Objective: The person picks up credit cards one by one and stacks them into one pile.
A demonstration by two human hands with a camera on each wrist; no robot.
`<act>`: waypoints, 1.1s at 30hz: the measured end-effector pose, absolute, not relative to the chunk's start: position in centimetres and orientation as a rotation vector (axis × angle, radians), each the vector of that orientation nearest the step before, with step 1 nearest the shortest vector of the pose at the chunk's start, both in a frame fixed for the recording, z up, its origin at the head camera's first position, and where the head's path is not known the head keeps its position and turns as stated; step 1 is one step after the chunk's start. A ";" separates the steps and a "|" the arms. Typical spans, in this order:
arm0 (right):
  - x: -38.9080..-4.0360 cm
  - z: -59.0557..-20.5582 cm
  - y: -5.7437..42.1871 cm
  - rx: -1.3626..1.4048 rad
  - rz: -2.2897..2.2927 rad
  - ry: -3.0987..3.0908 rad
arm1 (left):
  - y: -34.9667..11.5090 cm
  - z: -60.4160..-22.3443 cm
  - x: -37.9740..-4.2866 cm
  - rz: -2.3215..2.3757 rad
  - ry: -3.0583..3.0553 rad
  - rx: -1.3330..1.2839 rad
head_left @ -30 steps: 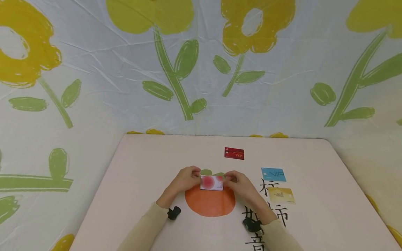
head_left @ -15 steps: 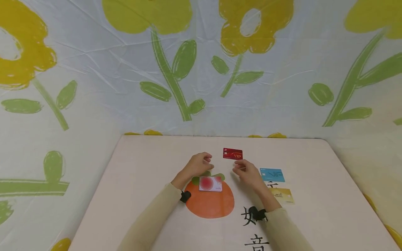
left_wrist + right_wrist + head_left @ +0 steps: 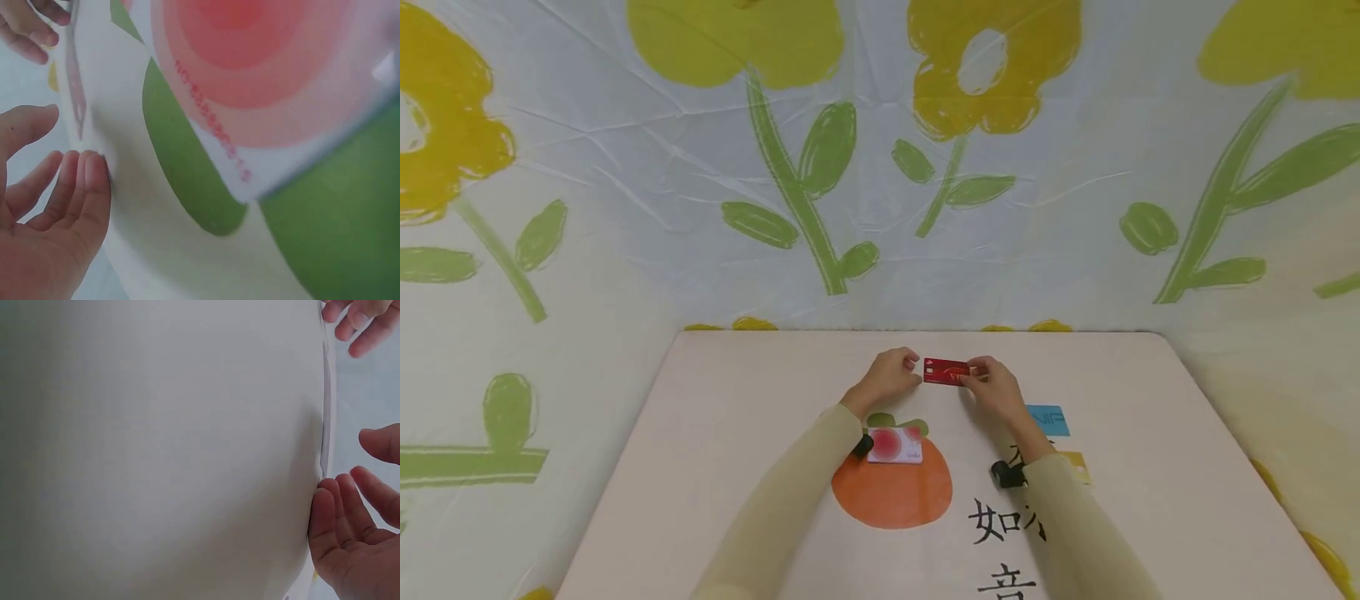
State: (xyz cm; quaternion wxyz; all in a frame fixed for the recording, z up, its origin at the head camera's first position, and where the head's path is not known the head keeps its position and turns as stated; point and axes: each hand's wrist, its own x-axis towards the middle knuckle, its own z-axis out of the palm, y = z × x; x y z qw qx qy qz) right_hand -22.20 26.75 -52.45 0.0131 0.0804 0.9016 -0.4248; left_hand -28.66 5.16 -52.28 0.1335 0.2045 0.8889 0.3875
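Note:
A red VIP bank-type card (image 3: pixel 944 372) lies near the far part of the table, between both hands. My right hand (image 3: pixel 996 389) is at its right end, thumb and fingertips overlapping the card in the head view; in the right wrist view its thumb (image 3: pixel 380 444) stands apart from the fingers. Beside the left end is my left hand (image 3: pixel 889 377), fingers loosely bent and holding nothing; the left wrist view shows its thumb (image 3: pixel 31 125) separated from its fingertips. A white card with pink circles (image 3: pixel 895 446) rests on the orange printed fruit, nearer the body.
A blue card (image 3: pixel 1050 419) and a gold card (image 3: pixel 1078 467) lie to the right, partly covered by the right forearm. Black characters (image 3: pixel 997 521) are printed on the pale table mat (image 3: pixel 730 467). Behind the table hangs a flowered cloth (image 3: pixel 685 167).
Both hands have left the white card, which stays on the printed fruit, and reached away from the body to either end of the red card. The red card keeps its place.

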 end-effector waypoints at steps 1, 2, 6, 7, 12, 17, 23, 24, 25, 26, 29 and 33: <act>-22.4 -52.5 26.9 0.262 -1.316 2.799 | 5.4 -52.3 -28.8 1.118 2.581 0.593; -22.6 -52.6 27.0 0.269 -1.304 2.794 | 5.7 -52.4 -28.9 1.111 2.585 0.588; -23.1 -53.0 27.1 0.285 -1.241 2.766 | 6.3 -52.9 -29.0 1.080 2.603 0.574; -23.2 -53.0 27.1 0.288 -1.230 2.761 | 6.4 -53.1 -29.0 1.070 2.609 0.571; -23.4 -53.2 27.1 0.256 -1.192 2.786 | 7.0 -53.5 -28.8 0.989 2.664 0.550; -23.6 -53.3 27.1 0.242 -1.165 2.804 | 7.3 -53.3 -28.6 0.973 2.702 0.518; -23.7 -53.3 26.9 0.269 -1.173 2.792 | 7.2 -53.0 -28.4 0.997 2.701 0.519; -23.7 -53.2 26.9 0.270 -1.171 2.793 | 7.3 -53.0 -28.4 1.003 2.698 0.516; -23.7 -53.2 26.8 0.279 -1.174 2.789 | 7.3 -53.0 -28.4 1.004 2.696 0.512; -23.7 -53.2 26.8 0.283 -1.176 2.787 | 7.3 -53.0 -28.4 1.004 2.697 0.511; -23.8 -53.2 26.8 0.295 -1.183 2.779 | 7.4 -53.1 -28.5 1.000 2.695 0.500; -23.9 -53.2 26.7 0.311 -1.195 2.771 | 7.4 -53.2 -28.4 0.996 2.693 0.475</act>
